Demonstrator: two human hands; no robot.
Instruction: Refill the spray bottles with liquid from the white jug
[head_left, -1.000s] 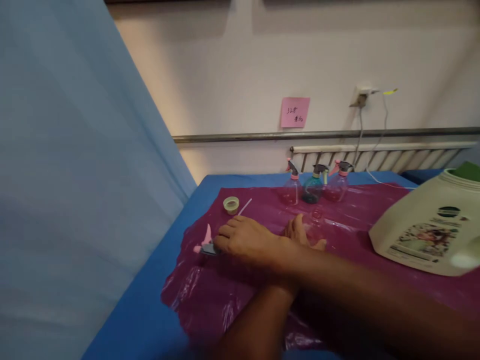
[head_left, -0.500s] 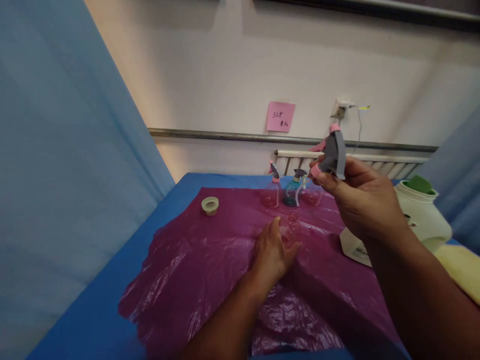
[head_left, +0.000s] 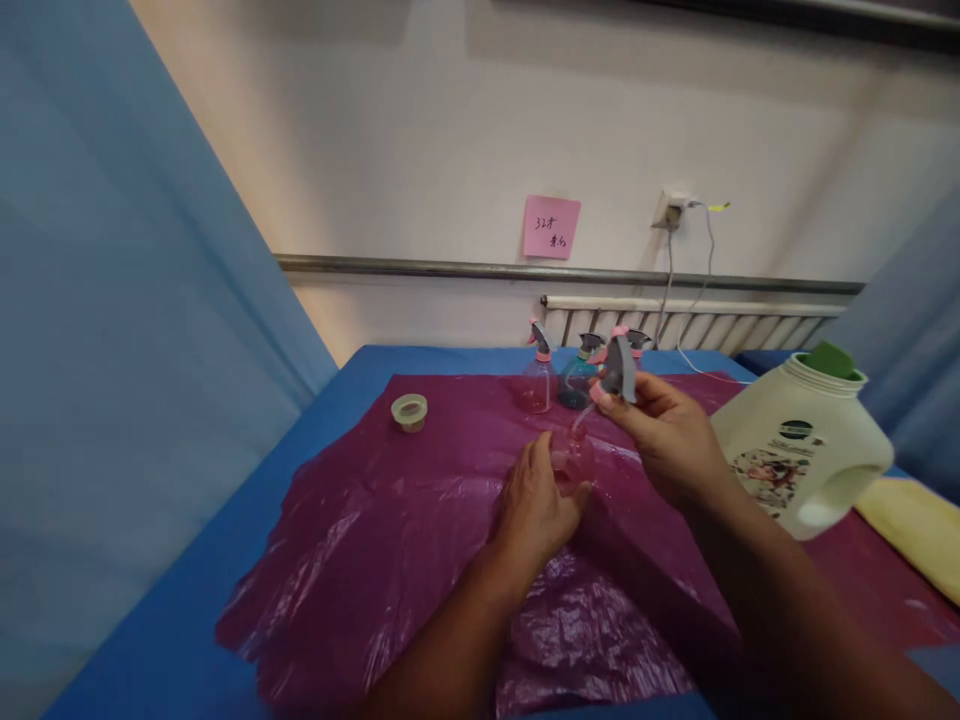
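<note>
My left hand (head_left: 541, 500) wraps round a small clear pink bottle (head_left: 573, 458) that stands upright on the purple plastic sheet (head_left: 435, 520). Above it, my right hand (head_left: 667, 430) pinches a grey and pink spray trigger head (head_left: 619, 370) by its pink collar. The head's thin tube (head_left: 583, 418) slants down to the bottle's neck, its lower end seemingly at or inside the opening. Just behind stand a pink spray bottle (head_left: 537, 380) and a blue spray bottle (head_left: 576, 382). Another grey and pink spray head shows partly behind the one I hold.
A large cream jug (head_left: 806, 440) with a green cap stands at right, beside a yellow cloth (head_left: 911, 525). A small translucent cup (head_left: 409, 412) sits at left on the sheet. Blue curtains (head_left: 135, 330) hang at the sides; a rail (head_left: 420, 268) runs along the wall.
My right hand has brought the spray head down and left, so its tube now meets the bottle's neck. My left hand keeps its hold on the bottle. The view has shifted slightly.
</note>
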